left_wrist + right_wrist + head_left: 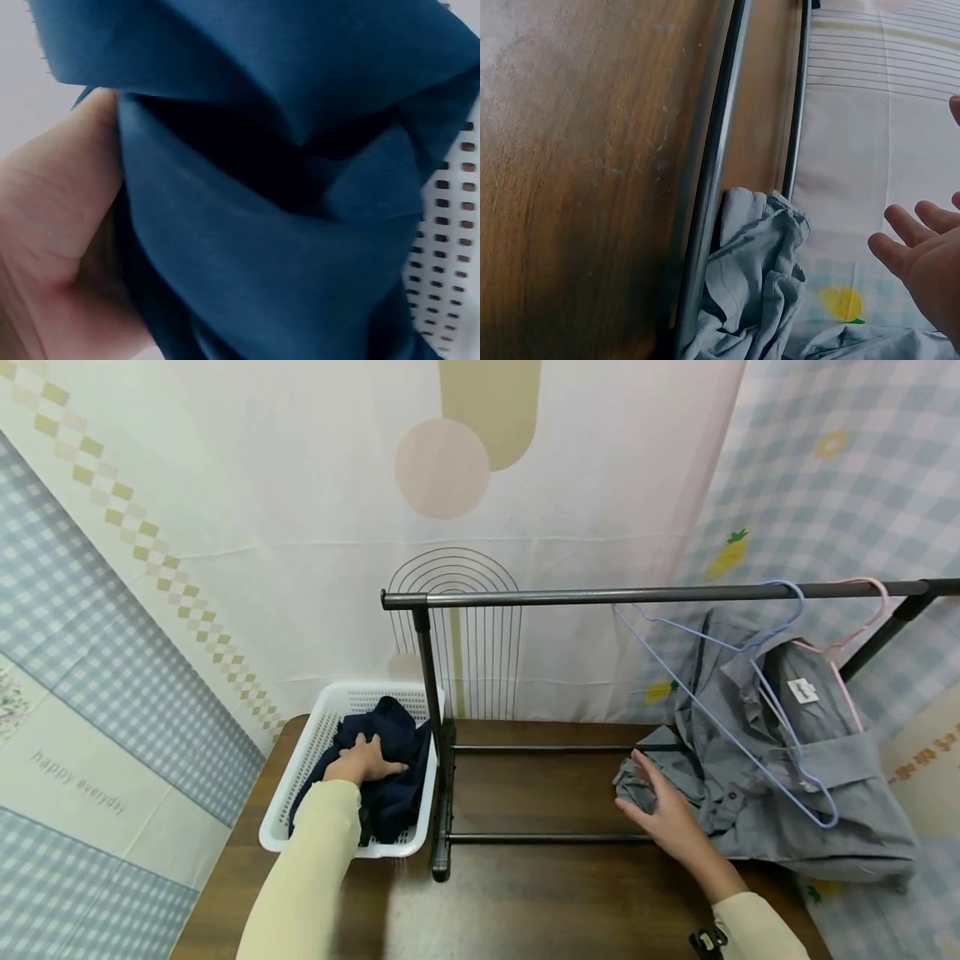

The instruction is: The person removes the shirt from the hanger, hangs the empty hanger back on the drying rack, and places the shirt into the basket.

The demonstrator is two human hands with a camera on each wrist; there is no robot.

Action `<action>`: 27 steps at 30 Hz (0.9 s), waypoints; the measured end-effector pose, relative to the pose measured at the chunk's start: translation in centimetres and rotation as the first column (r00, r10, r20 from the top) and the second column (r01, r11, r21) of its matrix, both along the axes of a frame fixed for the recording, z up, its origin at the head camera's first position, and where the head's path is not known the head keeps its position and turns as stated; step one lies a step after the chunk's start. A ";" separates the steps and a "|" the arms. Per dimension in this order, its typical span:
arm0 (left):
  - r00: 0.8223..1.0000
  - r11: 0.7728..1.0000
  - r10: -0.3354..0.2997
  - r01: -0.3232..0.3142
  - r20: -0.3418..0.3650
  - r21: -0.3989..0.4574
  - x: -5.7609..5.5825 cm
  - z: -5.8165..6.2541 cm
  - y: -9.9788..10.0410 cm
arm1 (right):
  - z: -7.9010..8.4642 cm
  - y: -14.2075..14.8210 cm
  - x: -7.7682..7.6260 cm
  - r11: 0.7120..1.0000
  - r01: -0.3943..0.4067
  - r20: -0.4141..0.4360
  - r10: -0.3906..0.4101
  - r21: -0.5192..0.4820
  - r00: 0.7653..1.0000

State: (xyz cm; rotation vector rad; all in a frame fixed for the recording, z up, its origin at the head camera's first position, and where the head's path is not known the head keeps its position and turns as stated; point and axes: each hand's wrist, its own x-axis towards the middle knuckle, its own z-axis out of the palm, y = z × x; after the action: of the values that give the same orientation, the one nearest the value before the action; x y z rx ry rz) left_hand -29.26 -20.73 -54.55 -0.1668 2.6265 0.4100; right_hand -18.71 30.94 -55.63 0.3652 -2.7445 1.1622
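Inside the white basket [273,831] lies a crumpled navy-blue cloth garment [393,806]. My left hand [363,762] grips it from above, thumb toward the right. In the left wrist view the navy cloth [285,255] bunches against the hand [60,225], and folds hide the fingertips. My right hand [670,818] holds nothing, its thumb and fingers apart, just left of a grey shirt [840,802]. That shirt hangs on a pink hanger [847,693]. In front of it is a bare blue hanger [697,700]. The right wrist view shows the loosely spread fingers [904,225] beside a grey sleeve [757,262].
A black garment rack [562,597] stands on the brown wooden table [540,910], its left upright [429,677] close beside the basket. Two low bars [540,838] run across its base. Patterned curtains [315,468] hang behind and on both sides.
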 end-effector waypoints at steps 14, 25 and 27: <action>0.887 0.948 -0.318 0.299 -0.336 -0.109 2.2 2.2 1.1 | 0.2 -0.9 0.2 0.973 0.003 -0.050 0.008 0.231 0.999; 0.952 0.953 -0.290 0.278 -0.095 -0.124 0.8 0.6 2.4 | -1.5 -1.5 -0.3 0.922 0.069 -0.205 0.012 0.381 0.979; 0.958 0.957 -0.274 0.262 -0.086 -0.122 0.4 0.5 2.4 | -1.7 -1.6 -0.5 0.919 0.070 -0.198 0.009 0.388 0.980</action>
State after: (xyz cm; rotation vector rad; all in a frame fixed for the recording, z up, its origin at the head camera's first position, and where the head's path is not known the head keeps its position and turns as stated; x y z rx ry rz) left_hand -28.91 -18.30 -54.04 0.1801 2.7226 0.1853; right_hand -19.19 29.29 -57.35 0.4508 -2.7783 0.5210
